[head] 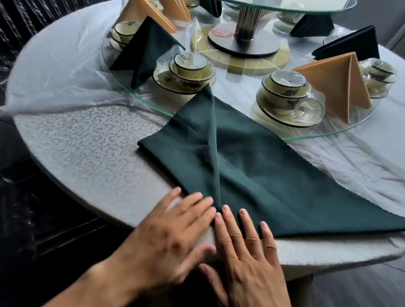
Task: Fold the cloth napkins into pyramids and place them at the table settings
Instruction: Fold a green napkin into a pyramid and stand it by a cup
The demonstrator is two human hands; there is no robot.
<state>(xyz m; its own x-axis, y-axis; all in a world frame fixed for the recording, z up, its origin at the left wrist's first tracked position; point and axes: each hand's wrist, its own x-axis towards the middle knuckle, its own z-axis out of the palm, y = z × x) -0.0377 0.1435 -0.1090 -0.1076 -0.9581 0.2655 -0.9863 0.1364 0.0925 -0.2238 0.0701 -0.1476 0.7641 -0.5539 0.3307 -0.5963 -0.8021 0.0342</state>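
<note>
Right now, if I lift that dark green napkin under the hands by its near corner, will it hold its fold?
Probably not: the dark green napkin looks floppy, lying limp with soft ridges. It seems light. Its far tip lies over the glass turntable edge, so it may drag.

- Left hand (169,231) at 7 o'clock is motion-blurred.
- Napkin (255,160) corner runs off frame at 3 o'clock.
- Upper glass tier (275,3) is cut at 12 o'clock.
</note>
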